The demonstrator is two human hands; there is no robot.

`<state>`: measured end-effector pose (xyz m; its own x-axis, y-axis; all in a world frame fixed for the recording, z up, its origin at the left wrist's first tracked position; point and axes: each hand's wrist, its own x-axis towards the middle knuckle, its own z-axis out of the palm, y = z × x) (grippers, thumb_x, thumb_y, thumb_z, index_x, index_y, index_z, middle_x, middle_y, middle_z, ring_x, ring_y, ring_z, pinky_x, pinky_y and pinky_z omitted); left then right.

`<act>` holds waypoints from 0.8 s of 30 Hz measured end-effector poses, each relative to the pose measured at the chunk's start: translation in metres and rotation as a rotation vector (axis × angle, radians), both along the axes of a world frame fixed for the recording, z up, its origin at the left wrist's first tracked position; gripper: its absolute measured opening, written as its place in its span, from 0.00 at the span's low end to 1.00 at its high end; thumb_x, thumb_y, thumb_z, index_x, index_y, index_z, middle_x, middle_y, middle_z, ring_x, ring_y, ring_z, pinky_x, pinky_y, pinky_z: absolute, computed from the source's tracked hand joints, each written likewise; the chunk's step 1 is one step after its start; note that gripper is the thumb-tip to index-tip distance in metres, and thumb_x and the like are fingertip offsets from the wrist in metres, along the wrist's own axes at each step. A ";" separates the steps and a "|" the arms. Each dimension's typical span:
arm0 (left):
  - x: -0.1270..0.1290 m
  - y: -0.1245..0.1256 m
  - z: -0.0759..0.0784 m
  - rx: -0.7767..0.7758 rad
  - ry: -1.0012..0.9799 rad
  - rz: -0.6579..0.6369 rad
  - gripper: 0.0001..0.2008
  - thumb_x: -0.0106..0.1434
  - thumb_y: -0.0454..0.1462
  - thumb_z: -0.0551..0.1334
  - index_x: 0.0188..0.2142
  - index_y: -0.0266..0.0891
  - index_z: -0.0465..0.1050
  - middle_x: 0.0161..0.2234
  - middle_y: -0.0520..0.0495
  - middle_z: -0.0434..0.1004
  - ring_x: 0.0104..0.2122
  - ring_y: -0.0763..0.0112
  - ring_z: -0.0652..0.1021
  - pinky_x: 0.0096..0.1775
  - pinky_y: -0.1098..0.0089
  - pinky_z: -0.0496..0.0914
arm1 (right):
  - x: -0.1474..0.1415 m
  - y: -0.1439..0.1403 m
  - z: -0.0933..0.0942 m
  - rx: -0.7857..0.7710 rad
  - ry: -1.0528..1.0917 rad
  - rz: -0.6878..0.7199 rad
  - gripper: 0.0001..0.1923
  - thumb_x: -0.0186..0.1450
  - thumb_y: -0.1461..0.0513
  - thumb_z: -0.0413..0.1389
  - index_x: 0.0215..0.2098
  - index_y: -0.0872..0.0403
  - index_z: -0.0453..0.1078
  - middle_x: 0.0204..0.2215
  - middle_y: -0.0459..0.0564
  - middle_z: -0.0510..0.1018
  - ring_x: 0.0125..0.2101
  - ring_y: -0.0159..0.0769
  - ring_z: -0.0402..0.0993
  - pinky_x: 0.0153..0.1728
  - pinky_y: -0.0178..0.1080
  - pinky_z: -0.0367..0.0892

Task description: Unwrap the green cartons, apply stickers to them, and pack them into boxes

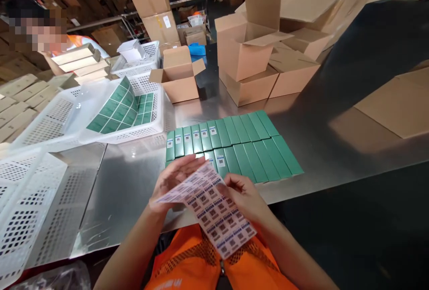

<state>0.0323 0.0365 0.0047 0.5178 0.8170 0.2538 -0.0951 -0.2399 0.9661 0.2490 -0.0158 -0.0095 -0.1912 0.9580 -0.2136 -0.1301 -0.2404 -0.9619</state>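
Holding a sheet of stickers [214,218] low over the near edge of the tabletop [134,182], both hands are working at it just above an orange vest [197,263]. The left hand [174,180] is lying under the sheet's upper left part, fingers spread and curling onto its edge, so its grip is closing on the sheet. The right hand [243,196] is pinching the sheet's right edge, thumb on top, its grip also closing on the sheet. The sheet is tilting down toward the vest and is carrying rows of small printed labels.

Just beyond the hands, green boxes [234,147] are lying flat on the tabletop in two touching rows; several boxes at the left end are wearing a white label, while those to the right are showing plain green. To the left, a white perforated basket [30,205] is sitting upside down at the tabletop's edge. Farther back, a white basket [100,133] is holding more green boxes with labels, some leaning against its side. Behind it, an open cardboard carton [179,80] is standing on the tabletop, and more open cartons [248,53] are stacking up to the right. At the far left, another person in orange [80,42] is sitting behind piles of pale flat boxes [20,98].
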 end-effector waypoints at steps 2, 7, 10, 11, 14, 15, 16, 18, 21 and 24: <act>0.000 -0.002 -0.005 -0.071 -0.107 0.034 0.49 0.54 0.73 0.43 0.56 0.45 0.71 0.52 0.37 0.80 0.52 0.45 0.79 0.46 0.51 0.78 | -0.006 -0.001 -0.006 -0.040 0.048 -0.050 0.25 0.62 0.45 0.61 0.23 0.51 0.56 0.19 0.39 0.60 0.20 0.28 0.57 0.22 0.33 0.57; 0.009 -0.003 -0.011 -0.264 -0.124 0.482 0.21 0.54 0.53 0.71 0.40 0.43 0.80 0.40 0.44 0.86 0.41 0.51 0.84 0.41 0.56 0.80 | -0.014 -0.001 -0.013 0.094 -0.134 -0.061 0.21 0.65 0.47 0.59 0.25 0.52 0.64 0.22 0.44 0.67 0.23 0.30 0.64 0.23 0.33 0.62; 0.013 -0.001 -0.008 -0.358 -0.024 0.555 0.12 0.57 0.45 0.71 0.38 0.41 0.82 0.38 0.45 0.86 0.40 0.54 0.84 0.42 0.59 0.80 | -0.011 0.001 -0.008 0.194 -0.233 -0.163 0.13 0.64 0.51 0.63 0.38 0.51 0.71 0.35 0.50 0.77 0.33 0.37 0.75 0.33 0.38 0.73; 0.015 0.000 -0.006 -0.375 0.004 0.495 0.12 0.57 0.45 0.71 0.37 0.41 0.82 0.37 0.45 0.86 0.39 0.54 0.84 0.41 0.59 0.80 | -0.010 0.002 -0.005 0.228 -0.218 -0.242 0.14 0.62 0.52 0.65 0.41 0.50 0.71 0.38 0.51 0.78 0.37 0.39 0.77 0.38 0.40 0.75; 0.018 0.001 -0.001 -0.417 0.089 0.310 0.14 0.57 0.48 0.70 0.36 0.41 0.83 0.36 0.43 0.86 0.36 0.54 0.84 0.38 0.59 0.80 | -0.005 0.011 0.007 0.356 -0.122 -0.418 0.16 0.60 0.56 0.68 0.44 0.48 0.72 0.41 0.50 0.79 0.44 0.41 0.78 0.48 0.44 0.75; 0.019 0.001 0.000 -0.421 0.107 0.275 0.14 0.58 0.48 0.70 0.37 0.41 0.83 0.37 0.42 0.86 0.36 0.55 0.84 0.38 0.59 0.80 | -0.004 0.014 0.011 0.389 -0.091 -0.434 0.16 0.60 0.57 0.69 0.44 0.48 0.73 0.41 0.49 0.80 0.43 0.40 0.78 0.48 0.44 0.75; 0.020 0.001 0.000 -0.420 0.119 0.251 0.15 0.58 0.48 0.69 0.37 0.41 0.83 0.37 0.42 0.86 0.36 0.55 0.84 0.38 0.59 0.80 | -0.004 0.018 0.015 0.404 -0.068 -0.441 0.15 0.59 0.58 0.69 0.43 0.47 0.74 0.40 0.48 0.80 0.42 0.39 0.78 0.47 0.44 0.76; 0.020 0.001 0.001 -0.406 0.127 0.217 0.14 0.59 0.48 0.69 0.38 0.41 0.83 0.37 0.43 0.86 0.37 0.56 0.84 0.39 0.60 0.80 | -0.006 0.025 0.021 0.386 -0.039 -0.441 0.14 0.58 0.58 0.70 0.41 0.48 0.76 0.36 0.47 0.81 0.37 0.38 0.79 0.42 0.42 0.77; 0.018 0.001 0.000 -0.399 0.135 0.191 0.14 0.60 0.48 0.68 0.37 0.41 0.83 0.37 0.43 0.86 0.37 0.56 0.84 0.39 0.60 0.80 | -0.012 0.031 0.025 0.330 -0.002 -0.450 0.11 0.57 0.57 0.70 0.36 0.49 0.79 0.31 0.47 0.81 0.31 0.36 0.78 0.35 0.41 0.78; 0.014 0.002 -0.002 -0.392 0.150 0.192 0.14 0.61 0.48 0.67 0.37 0.41 0.83 0.36 0.43 0.86 0.36 0.56 0.84 0.37 0.62 0.79 | -0.016 0.035 0.023 0.346 0.011 -0.442 0.09 0.56 0.57 0.70 0.35 0.48 0.80 0.29 0.46 0.80 0.29 0.35 0.76 0.30 0.38 0.76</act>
